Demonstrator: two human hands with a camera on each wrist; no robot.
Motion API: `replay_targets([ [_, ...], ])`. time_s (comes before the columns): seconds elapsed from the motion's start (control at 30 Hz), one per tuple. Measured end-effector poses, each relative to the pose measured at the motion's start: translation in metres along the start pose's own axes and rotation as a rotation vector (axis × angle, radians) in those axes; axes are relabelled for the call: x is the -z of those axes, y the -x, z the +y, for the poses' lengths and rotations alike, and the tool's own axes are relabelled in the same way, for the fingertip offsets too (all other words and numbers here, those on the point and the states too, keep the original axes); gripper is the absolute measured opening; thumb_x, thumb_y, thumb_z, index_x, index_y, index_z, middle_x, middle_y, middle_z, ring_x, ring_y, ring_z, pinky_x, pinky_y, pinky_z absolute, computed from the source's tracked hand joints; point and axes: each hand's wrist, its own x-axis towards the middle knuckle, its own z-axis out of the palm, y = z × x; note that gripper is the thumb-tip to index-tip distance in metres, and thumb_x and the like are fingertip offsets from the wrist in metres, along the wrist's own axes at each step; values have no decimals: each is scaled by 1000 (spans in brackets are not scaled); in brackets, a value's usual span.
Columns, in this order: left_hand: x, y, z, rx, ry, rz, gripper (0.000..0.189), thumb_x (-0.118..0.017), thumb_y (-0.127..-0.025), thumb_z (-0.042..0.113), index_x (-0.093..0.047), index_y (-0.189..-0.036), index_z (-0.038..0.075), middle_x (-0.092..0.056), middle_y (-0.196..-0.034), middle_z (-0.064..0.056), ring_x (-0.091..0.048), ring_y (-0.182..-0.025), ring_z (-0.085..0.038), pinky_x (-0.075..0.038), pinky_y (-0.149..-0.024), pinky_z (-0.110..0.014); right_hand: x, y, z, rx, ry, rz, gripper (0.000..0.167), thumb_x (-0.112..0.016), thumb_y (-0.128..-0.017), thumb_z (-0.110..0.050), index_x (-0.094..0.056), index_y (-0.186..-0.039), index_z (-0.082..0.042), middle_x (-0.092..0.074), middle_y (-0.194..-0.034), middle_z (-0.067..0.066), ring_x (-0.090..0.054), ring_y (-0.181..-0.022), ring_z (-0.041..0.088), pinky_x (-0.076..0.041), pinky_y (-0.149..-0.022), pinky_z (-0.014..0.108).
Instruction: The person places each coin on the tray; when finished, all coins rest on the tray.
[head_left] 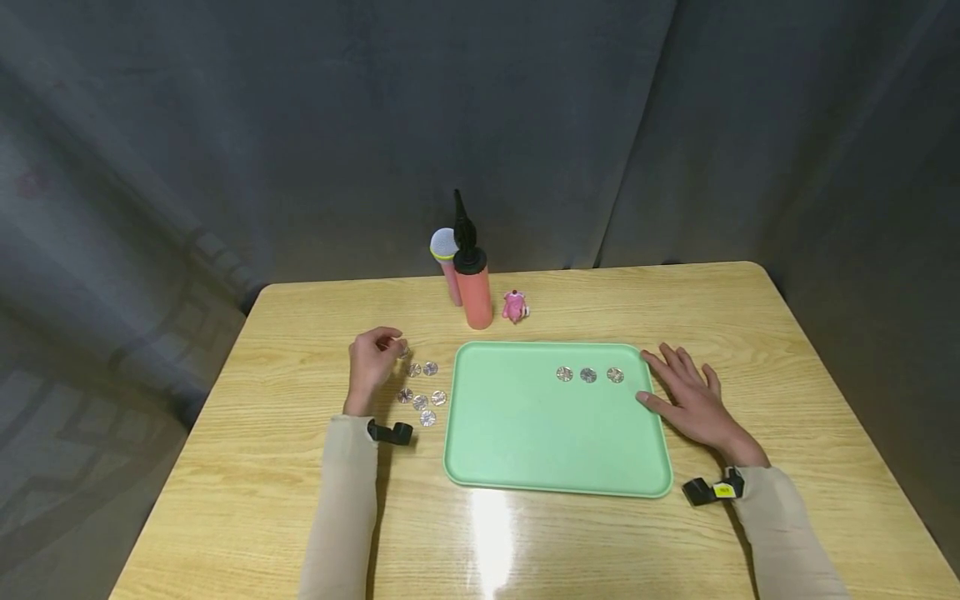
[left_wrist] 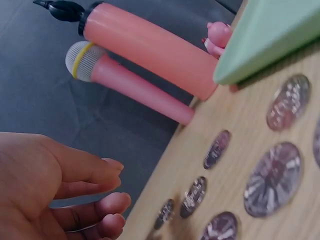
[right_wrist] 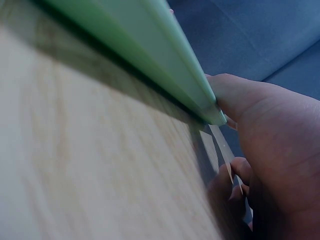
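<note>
My left hand (head_left: 372,364) is above the table at the left, close to a small clear patterned disc (head_left: 403,352). In the left wrist view the loosely bent fingers (left_wrist: 107,172) have nothing between them, apart from the discs on the table. More shiny clear discs (head_left: 420,402) lie scattered between this hand and the green tray (head_left: 555,433). On the tray three such discs (head_left: 588,375) sit in a row near the far edge. My right hand (head_left: 692,402) lies with spread fingers at the tray's right edge, its thumb touching the rim; the other fingertips are partly hidden in the right wrist view.
Behind the tray stand a coral-pink hand pump (head_left: 476,292) with a black nozzle and a pink toy microphone (head_left: 447,254) leaning beside it. A small pink figurine (head_left: 515,306) is just right of them. A dark curtain (head_left: 375,150) hangs beyond the table.
</note>
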Motion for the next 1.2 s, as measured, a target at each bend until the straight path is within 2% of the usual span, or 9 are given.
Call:
replay_targets([
  [0.17, -1, 0, -7, 9, -61, -31, 22, -69, -89, 5, -71, -106, -8, -70, -92, -25, -61, -76, -21, -44, -61, -17, 1, -1, 0, 2, 7, 0, 72, -58, -99, -36, -24, -159, -14, -9, -165, 30, 2, -154, 50, 7, -111, 74],
  [0.3, -2, 0, -10, 52, -135, -64, 24, -72, -88, 8, -71, -107, -6, -70, -96, -23, -62, -82, -25, -44, -66, -20, 1, -1, -1, 3, 9, 0, 72, -58, -99, -36, -24, -159, -14, -9, -165, 31, 1, -154, 51, 7, -111, 74],
  [0.47, -5, 1, -11, 93, -188, -84, 26, -72, -88, 10, -71, -110, -5, -70, -97, -21, -61, -86, -27, -49, -74, -31, 1, -1, -2, -2, 10, -6, 72, -57, -100, -36, -24, -159, -14, -9, -165, 30, 2, -154, 50, 7, -111, 74],
  [0.57, -7, 1, -13, 82, -226, -82, 25, -71, -90, 12, -72, -109, -4, -70, -99, -21, -61, -87, -28, -49, -77, -38, 1, -1, -1, 0, 8, -3, 72, -58, -99, -36, -25, -159, -14, -9, -165, 30, 2, -154, 50, 7, -111, 74],
  [0.7, -10, 0, -15, 72, -271, -74, 22, -69, -91, 14, -74, -106, -1, -71, -98, -19, -61, -87, -28, -46, -76, -37, 1, -1, -1, -3, 7, 2, 72, -58, -99, -36, -25, -159, -13, -10, -165, 30, 1, -154, 51, 7, -111, 74],
  [0.9, -11, 0, -14, 87, -275, -75, 19, -69, -93, 14, -73, -105, -1, -70, -98, -17, -61, -87, -28, -47, -75, -38, 3, -1, -3, -5, 6, -3, 72, -58, -99, -36, -26, -159, -12, -10, -164, 31, 1, -153, 52, 7, -111, 74],
  [1.2, -11, -2, -14, 116, -314, -111, 17, -68, -94, 13, -69, -105, 0, -66, -101, -18, -59, -89, -29, -46, -73, -38, 2, -2, -1, -10, 13, -15, 73, -57, -99, -37, -24, -159, -13, -9, -165, 31, 2, -153, 51, 7, -111, 74],
])
